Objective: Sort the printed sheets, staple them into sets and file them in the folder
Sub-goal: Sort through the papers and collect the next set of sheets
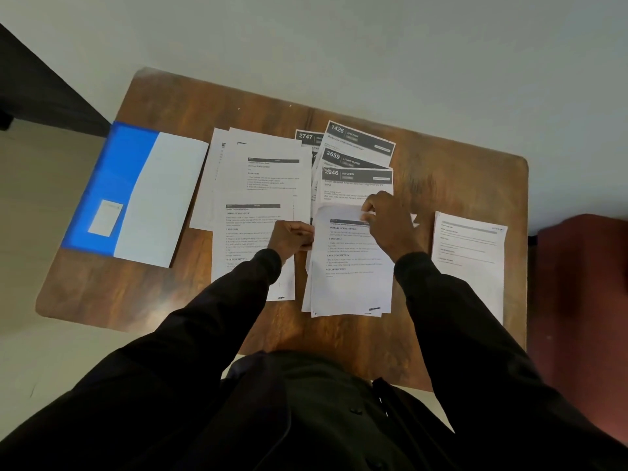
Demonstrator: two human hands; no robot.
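Head view: on the wooden counter (458, 185) the blue folder (112, 185) lies open at the far left. A loose pile (258, 178) of sheets spreads beside it, and dark-headed sheets (356, 154) fan out at the far middle. A single sheet (469, 246) lies apart at the right, and no stapler shows.

In the near middle lies a small stack (350, 277). The left hand (294, 237) pinches its left edge, fingers curled. The right hand (384, 222), set apart from the left, pinches the far edge of the top sheet, which curls up under the fingers.

The step looks like sorting: lifting one page to check it or move it. To do it well, the left hand should pin the lower pages so that only one page lifts. The heading should be read before choosing a pile, and the piles kept square and separate so that stapling goes cleanly.
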